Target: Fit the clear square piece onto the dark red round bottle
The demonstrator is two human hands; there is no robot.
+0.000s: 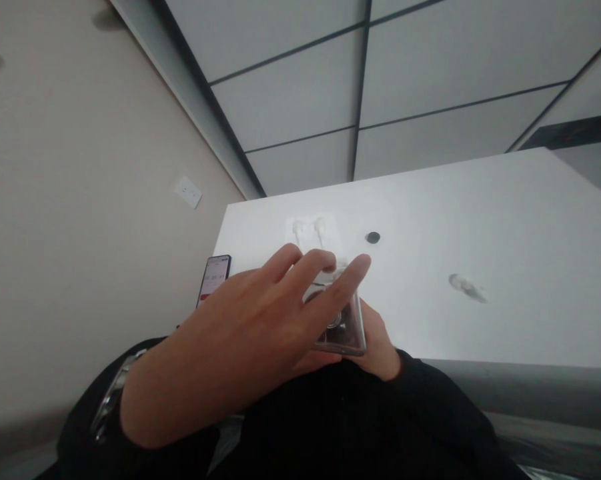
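Observation:
My right hand (380,343) is closed around the side of a flat rectangular thing with a clear shell (353,327). Dark insides and a round ring show through the shell. My left hand (265,313) reaches across its top, fingers apart, with one bent and another stretched past its far edge. It covers much of the shell, and whether its fingertips press on it is hard to tell. Just beyond the fingers lie white earphones (319,228) on the white table (420,220). A small dark disc (373,237) lies to their right.
A phone (215,277) with a lit screen is at the table's left edge, partly behind my left hand. A crumpled clear plastic piece (467,287) lies to the right. The wall with a socket (189,192) rises at left, and white panels (290,87) stand behind the table.

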